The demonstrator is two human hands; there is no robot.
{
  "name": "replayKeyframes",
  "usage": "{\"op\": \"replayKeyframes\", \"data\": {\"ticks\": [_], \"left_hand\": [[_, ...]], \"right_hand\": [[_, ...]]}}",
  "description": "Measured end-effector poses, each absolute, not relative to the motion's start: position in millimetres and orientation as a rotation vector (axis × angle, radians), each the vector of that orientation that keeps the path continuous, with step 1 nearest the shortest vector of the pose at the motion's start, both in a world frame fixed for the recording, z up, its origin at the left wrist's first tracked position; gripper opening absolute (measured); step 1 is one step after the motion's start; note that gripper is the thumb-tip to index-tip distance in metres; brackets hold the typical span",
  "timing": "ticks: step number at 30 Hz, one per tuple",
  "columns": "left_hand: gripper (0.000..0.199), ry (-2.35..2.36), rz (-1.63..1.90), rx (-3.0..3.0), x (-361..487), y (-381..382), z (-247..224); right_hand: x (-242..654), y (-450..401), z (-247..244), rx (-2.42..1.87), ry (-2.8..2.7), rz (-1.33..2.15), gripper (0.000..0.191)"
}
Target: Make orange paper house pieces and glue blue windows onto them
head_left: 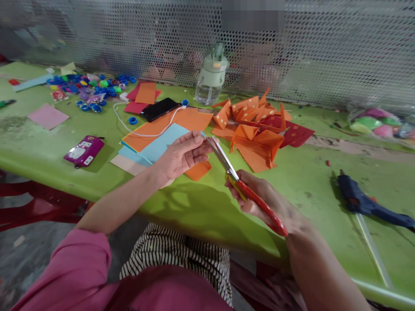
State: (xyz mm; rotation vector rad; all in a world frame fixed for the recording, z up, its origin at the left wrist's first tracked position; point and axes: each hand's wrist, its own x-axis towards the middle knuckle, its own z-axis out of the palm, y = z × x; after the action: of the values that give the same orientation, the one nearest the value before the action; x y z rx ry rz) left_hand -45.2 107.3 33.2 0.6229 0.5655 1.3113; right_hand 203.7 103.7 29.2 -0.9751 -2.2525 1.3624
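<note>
In my right hand [251,190] is a pair of scissors [256,201] with red and yellow handles, its blades parted slightly and pointing up and left. My left hand [188,153] pinches a tiny light-blue piece [203,134] between thumb and forefinger, close to the blade tips. Whether the blades touch that piece I cannot tell. Beneath my left hand lie light-blue paper sheets [155,144] and orange paper [199,170]. Just beyond the scissors sit folded orange paper shapes [257,140], some with pale yellow squares, over red paper [298,131].
A water bottle [210,80] stands by the perforated metal panel [308,52]. A black phone [159,109] with a white cable, a purple power strip [84,151] and colourful caps [94,88] lie left. On the right are a glue gun [359,198] and a bagged bundle [376,123].
</note>
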Motion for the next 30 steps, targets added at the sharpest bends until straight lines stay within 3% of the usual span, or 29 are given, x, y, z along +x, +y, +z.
{"op": "replayKeyframes", "data": {"ticks": [30], "left_hand": [[0.014, 0.597, 1.306, 0.643, -45.2, 106.4, 34.9]], "right_hand": [[202.6, 103.3, 35.8, -0.943, -2.244, 1.434, 0.066]]}}
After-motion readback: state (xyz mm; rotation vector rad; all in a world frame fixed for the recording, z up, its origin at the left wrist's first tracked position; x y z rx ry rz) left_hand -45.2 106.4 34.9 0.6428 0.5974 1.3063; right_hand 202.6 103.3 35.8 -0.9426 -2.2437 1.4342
